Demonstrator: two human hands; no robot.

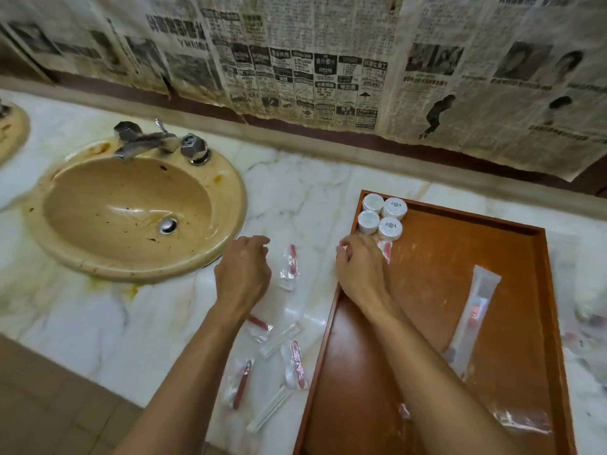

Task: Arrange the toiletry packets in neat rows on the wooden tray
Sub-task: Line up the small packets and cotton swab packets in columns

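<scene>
Wooden tray (538,290): right hand (358,270) fingers (343,252) curled.

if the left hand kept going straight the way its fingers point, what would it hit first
Probably the red-and-clear packet lying on the marble counter. The left hand hovers just left of it, loosely curled fingers aimed up and right. Height is unclear, so it might pass over the packet's far end.

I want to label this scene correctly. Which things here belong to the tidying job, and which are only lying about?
Job:
wooden tray
round white containers
long packet
red-and-clear packets
right hand
left hand

Only there:
sink
faucet
newspaper
</scene>
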